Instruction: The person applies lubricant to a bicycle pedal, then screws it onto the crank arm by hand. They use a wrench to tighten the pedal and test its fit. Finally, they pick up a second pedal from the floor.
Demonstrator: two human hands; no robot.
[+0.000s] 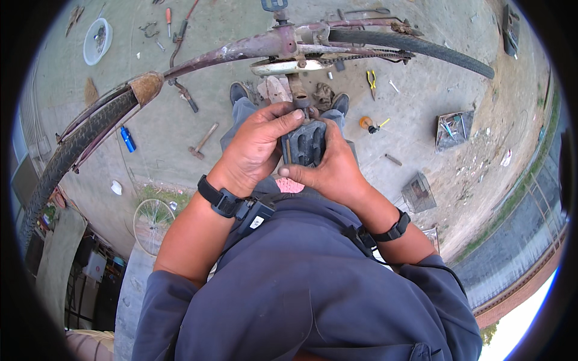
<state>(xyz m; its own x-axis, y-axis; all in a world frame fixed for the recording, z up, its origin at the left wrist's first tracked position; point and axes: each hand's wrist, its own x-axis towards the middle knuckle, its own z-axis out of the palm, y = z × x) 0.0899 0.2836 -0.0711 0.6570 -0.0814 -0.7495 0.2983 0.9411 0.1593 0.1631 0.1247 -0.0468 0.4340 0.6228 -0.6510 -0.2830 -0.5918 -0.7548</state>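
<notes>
A black bicycle pedal (312, 143) sits between my two hands, just in front of my body. The fingers and thumb of my left hand (256, 141) close around its upper end, where it meets the crank arm (296, 87). My right hand (340, 165) grips the pedal body from the right, with the thumb across its near end. Whether the thread is engaged in the crank is hidden by my fingers. Beyond, the worn purple bicycle frame (238, 54) lies across the view, with a pale chainring (286, 67) behind the crank. Another pedal (274, 5) shows at the top edge.
On the concrete around me lie a hammer (203, 142), a blue bottle (127, 139), yellow-handled pliers (372, 84) and a screwdriver (168, 18). A tool tray (442, 141) and a wire basket (418, 192) stand right; a white basin (90, 54) is far left.
</notes>
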